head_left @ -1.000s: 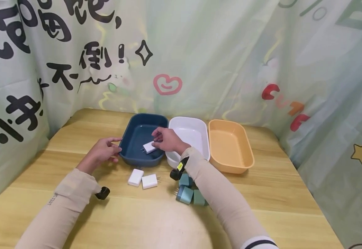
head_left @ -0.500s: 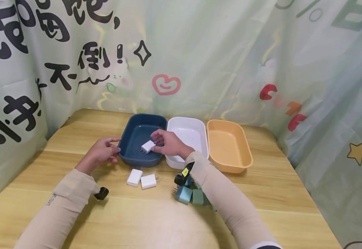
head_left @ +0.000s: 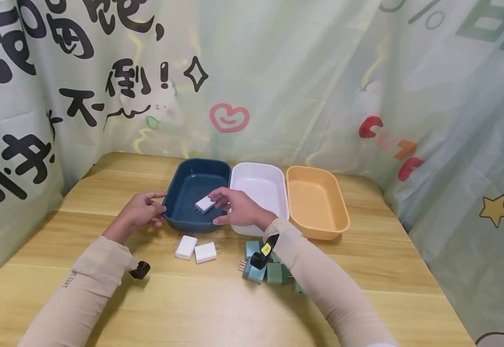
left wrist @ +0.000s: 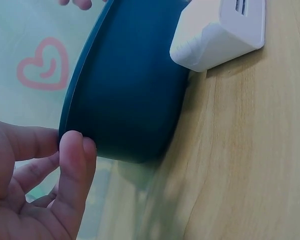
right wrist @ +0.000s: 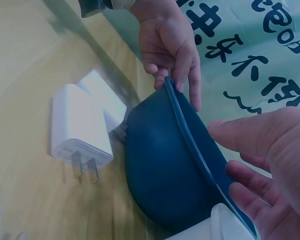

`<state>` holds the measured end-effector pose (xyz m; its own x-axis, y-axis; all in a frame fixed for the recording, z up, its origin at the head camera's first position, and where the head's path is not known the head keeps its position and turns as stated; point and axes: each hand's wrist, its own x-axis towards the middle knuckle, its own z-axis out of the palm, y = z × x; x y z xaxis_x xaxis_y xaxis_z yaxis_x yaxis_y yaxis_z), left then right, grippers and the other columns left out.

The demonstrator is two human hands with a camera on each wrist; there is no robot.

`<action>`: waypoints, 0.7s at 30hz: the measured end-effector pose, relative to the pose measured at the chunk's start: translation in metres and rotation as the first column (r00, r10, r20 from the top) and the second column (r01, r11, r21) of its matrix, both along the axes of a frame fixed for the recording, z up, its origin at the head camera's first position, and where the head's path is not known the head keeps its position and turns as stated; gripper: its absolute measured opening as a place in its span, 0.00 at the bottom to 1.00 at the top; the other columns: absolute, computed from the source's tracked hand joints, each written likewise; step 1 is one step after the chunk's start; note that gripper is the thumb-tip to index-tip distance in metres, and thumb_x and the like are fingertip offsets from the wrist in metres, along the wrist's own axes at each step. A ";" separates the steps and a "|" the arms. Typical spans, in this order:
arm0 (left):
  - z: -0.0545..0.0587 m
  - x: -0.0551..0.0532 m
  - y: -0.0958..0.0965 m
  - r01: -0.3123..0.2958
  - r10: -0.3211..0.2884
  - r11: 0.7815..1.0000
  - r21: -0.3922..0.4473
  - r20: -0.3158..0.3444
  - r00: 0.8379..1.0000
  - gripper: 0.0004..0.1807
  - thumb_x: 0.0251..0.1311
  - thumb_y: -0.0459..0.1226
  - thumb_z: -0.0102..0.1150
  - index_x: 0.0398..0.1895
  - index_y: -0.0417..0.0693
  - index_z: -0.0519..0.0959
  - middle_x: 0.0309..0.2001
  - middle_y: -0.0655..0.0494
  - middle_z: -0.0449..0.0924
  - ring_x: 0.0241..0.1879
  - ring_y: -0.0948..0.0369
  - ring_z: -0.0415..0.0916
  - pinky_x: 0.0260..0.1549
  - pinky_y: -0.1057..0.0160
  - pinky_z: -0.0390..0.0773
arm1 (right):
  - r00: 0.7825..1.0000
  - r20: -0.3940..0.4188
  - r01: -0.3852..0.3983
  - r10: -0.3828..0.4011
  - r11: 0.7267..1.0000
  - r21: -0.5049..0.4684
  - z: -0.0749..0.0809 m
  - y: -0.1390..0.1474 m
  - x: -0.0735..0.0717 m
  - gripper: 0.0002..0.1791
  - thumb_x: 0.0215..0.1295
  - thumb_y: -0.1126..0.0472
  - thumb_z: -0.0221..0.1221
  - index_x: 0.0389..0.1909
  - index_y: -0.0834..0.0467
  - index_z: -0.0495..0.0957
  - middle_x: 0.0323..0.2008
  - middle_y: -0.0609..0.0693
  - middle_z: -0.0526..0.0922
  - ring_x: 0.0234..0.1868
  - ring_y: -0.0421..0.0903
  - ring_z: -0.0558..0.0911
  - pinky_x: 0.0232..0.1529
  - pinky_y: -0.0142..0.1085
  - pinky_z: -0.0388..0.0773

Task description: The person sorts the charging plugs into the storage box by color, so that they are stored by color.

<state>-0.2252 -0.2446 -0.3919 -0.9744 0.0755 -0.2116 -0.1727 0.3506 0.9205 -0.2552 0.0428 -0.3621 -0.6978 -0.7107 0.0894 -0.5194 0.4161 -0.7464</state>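
Observation:
A white charger plug [head_left: 205,204] lies in the dark blue tray [head_left: 175,190], its prongs pointing left. Over the tray's right side hovers my right hand [head_left: 242,208], fingers spread and holding nothing. My left hand [head_left: 141,212] pinches the tray's left rim; in the left wrist view, its thumb and fingers [left wrist: 72,160] meet at that rim. Two more white charger plugs, one upright-looking [head_left: 186,247] and one with prongs to the right [head_left: 206,252], lie on the table in front of the blue tray.
A white tray [head_left: 281,193] and a yellow-orange tray [head_left: 319,233] stand in a row right of the blue one. Several blue and green plugs [head_left: 274,273] are clustered below my right wrist. A printed curtain [head_left: 304,96] hangs behind the wooden table [head_left: 200,308].
My right hand has let go of the white charger plug and drawn back a little to the right, fingers spreading. The left hand has stayed at the tray's rim.

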 end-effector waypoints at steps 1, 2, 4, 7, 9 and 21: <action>0.000 0.000 0.000 -0.001 0.001 1.000 -0.002 0.001 1.000 0.31 0.67 0.26 0.50 0.73 0.38 0.57 0.50 0.35 0.71 0.34 0.54 0.76 0.29 0.62 0.83 | 1.000 0.004 -0.002 0.002 1.000 0.000 0.000 0.001 0.002 0.34 0.51 0.68 0.72 0.60 0.67 0.69 0.56 0.62 0.75 0.52 0.58 0.78 0.51 0.39 0.77; 0.000 0.000 0.000 -0.002 0.002 1.000 -0.002 0.002 1.000 0.31 0.67 0.26 0.50 0.73 0.38 0.57 0.50 0.35 0.72 0.33 0.54 0.76 0.29 0.62 0.83 | 1.000 0.006 -0.002 0.002 1.000 -0.001 0.000 0.001 0.003 0.35 0.50 0.68 0.73 0.59 0.67 0.69 0.56 0.61 0.75 0.52 0.57 0.78 0.51 0.39 0.77; 0.000 0.000 0.000 -0.005 0.005 1.000 -0.003 0.004 1.000 0.31 0.67 0.26 0.50 0.73 0.38 0.57 0.50 0.34 0.72 0.34 0.53 0.76 0.29 0.62 0.82 | 1.000 0.008 -0.008 0.008 1.000 -0.005 -0.001 0.003 0.006 0.35 0.49 0.69 0.73 0.59 0.67 0.69 0.56 0.61 0.76 0.52 0.57 0.79 0.51 0.37 0.77; 0.000 0.000 0.001 -0.010 0.010 1.000 -0.010 0.006 1.000 0.31 0.67 0.26 0.51 0.73 0.39 0.58 0.50 0.34 0.72 0.34 0.53 0.76 0.29 0.61 0.83 | 1.000 0.008 -0.024 0.024 1.000 -0.017 -0.002 0.004 0.010 0.35 0.48 0.70 0.74 0.58 0.67 0.70 0.55 0.59 0.77 0.51 0.55 0.79 0.50 0.35 0.77; 0.001 0.000 0.001 -0.010 0.010 1.000 -0.012 0.006 1.000 0.31 0.67 0.26 0.50 0.73 0.39 0.58 0.49 0.34 0.72 0.34 0.52 0.76 0.29 0.61 0.83 | 0.999 0.003 -0.040 0.041 0.999 -0.024 -0.003 0.005 0.014 0.34 0.47 0.71 0.73 0.57 0.67 0.71 0.54 0.58 0.77 0.51 0.54 0.79 0.50 0.35 0.77; 0.000 0.001 0.001 -0.007 0.007 1.000 -0.013 0.005 1.000 0.31 0.67 0.26 0.50 0.73 0.39 0.57 0.50 0.33 0.72 0.34 0.51 0.77 0.29 0.61 0.83 | 0.989 -0.066 -0.134 0.135 0.991 0.011 -0.014 0.011 0.031 0.28 0.50 0.68 0.72 0.54 0.66 0.75 0.49 0.56 0.81 0.48 0.52 0.81 0.51 0.42 0.77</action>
<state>-0.2246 -0.2431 -0.3917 -0.9738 0.0662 -0.2178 -0.1800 0.3617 0.9148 -0.2238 0.0542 -0.3756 -0.5885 -0.7983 0.1279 -0.6196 0.3436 -0.7057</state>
